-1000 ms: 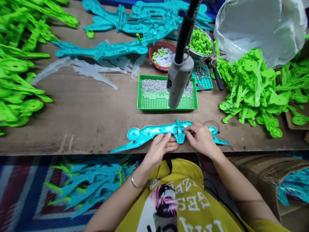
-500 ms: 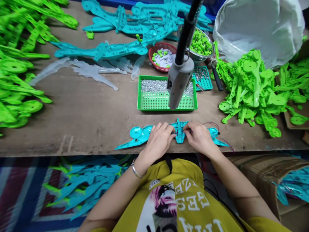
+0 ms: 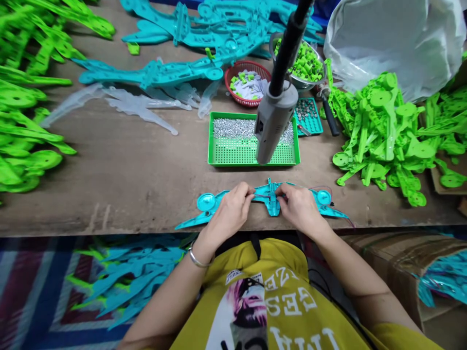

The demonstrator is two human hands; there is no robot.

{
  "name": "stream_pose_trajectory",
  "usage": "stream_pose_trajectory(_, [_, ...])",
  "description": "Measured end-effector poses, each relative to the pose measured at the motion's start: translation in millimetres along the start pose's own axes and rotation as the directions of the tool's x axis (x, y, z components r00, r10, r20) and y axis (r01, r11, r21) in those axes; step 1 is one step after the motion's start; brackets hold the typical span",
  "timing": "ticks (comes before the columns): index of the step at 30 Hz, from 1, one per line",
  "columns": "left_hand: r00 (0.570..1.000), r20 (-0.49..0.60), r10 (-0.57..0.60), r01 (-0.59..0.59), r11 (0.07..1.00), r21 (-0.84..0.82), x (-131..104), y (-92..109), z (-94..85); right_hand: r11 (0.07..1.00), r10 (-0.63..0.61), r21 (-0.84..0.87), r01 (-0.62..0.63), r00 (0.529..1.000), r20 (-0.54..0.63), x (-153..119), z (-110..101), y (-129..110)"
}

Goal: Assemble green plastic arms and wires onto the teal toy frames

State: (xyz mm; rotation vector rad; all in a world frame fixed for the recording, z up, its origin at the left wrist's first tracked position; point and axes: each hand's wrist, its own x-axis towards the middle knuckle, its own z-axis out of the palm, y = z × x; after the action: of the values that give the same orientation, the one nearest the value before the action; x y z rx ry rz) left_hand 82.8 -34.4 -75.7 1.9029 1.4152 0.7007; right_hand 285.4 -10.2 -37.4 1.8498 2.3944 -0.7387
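A blue plastic shell (image 3: 272, 206), long and wing-shaped with a raised middle piece, lies at the table's front edge. Thin dark wires (image 3: 263, 196) cross its middle part, and more wire loops out past its right end. My left hand (image 3: 233, 206) is closed in a pinch on the wires, left of the middle piece. My right hand (image 3: 297, 206) is pinched at the right side of the middle piece; its fingertips seem to be on the wires, but the exact spot is hidden.
A hanging grey electric screwdriver (image 3: 275, 121) hovers over a green tray (image 3: 233, 155) of small screws. Behind are a red basket (image 3: 237, 95), a metal bowl (image 3: 304, 85) and blue shells (image 3: 146, 75). Green plastic parts are heaped at left (image 3: 25, 121) and right (image 3: 383, 126).
My left hand has moved left, away from the middle piece, and a stretch of wire now shows between the hands. My right hand stays in nearly the same place.
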Motion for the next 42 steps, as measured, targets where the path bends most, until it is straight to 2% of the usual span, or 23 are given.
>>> stream_pose_trajectory(5, [0.994, 0.094, 0.051, -0.05, 0.999, -0.017, -2.7, -0.8, -12.3, 0.992, -0.103, 0.064, 0.108, 0.992, -0.078, -4.3, -1.5, 8.0])
stream_pose_trajectory(9, [0.978, 0.18, 0.102, -0.099, 0.995, -0.024, -6.6, -1.9, -21.6, 0.993, -0.062, 0.084, 0.079, 0.981, -0.185, 1.4, -13.5, 26.2])
stream_pose_trajectory(11, [0.98, 0.169, 0.109, -0.103, 0.994, -0.039, -8.8, -3.8, -21.6, 0.99, -0.059, 0.118, 0.077, 0.987, -0.152, 8.1, -16.5, 32.2])
stream_pose_trajectory(14, [0.987, 0.108, 0.122, -0.118, 0.992, -0.042, -12.7, -6.9, -17.2, 0.981, -0.084, 0.174, 0.086, 0.996, -0.021, 19.6, -14.9, 34.6])
stream_pose_trajectory(17, [0.987, 0.049, 0.155, -0.154, 0.987, -0.035, -17.7, -8.5, -11.9, 0.975, -0.061, 0.22, 0.042, 0.995, 0.081, 29.3, -11.6, 32.8])
stream_pose_trajectory(22, [0.977, -0.022, 0.212, -0.213, 0.977, -0.02, -24.5, -9.9, -6.4, 0.964, -0.024, 0.266, -0.023, 0.985, 0.171, 37.3, -13.0, 31.7])
stream_pose_trajectory(28, [0.966, -0.071, 0.251, -0.252, 0.968, -0.01, -25.4, -12.9, -3.2, 0.958, -0.004, 0.281, -0.05, 0.982, 0.189, 38.4, -14.7, 30.8])
stream_pose_trajectory(32, [0.974, -0.071, 0.216, -0.218, 0.976, -0.012, -25.4, -12.8, -2.2, 0.97, 0.007, 0.237, -0.049, 0.985, 0.173, 37.4, -14.0, 26.2])
stream_pose_trajectory(35, [0.975, -0.074, 0.209, -0.21, 0.978, -0.001, -25.1, -12.0, -2.0, 0.984, -0.026, 0.18, -0.003, 0.987, 0.157, 36.5, -16.2, 22.7])
stream_pose_trajectory(38, [0.977, -0.069, 0.201, -0.201, 0.98, 0.001, -24.2, -11.2, -2.5, 0.98, -0.06, 0.197, 0.023, 0.981, 0.186, 36.5, -20.3, 21.5])
stream_pose_trajectory(42, [0.983, -0.053, 0.175, -0.175, 0.985, -0.001, -23.0, -11.0, -3.1, 0.98, -0.045, 0.197, 0.003, 0.977, 0.208, 38.3, -22.5, 22.1])
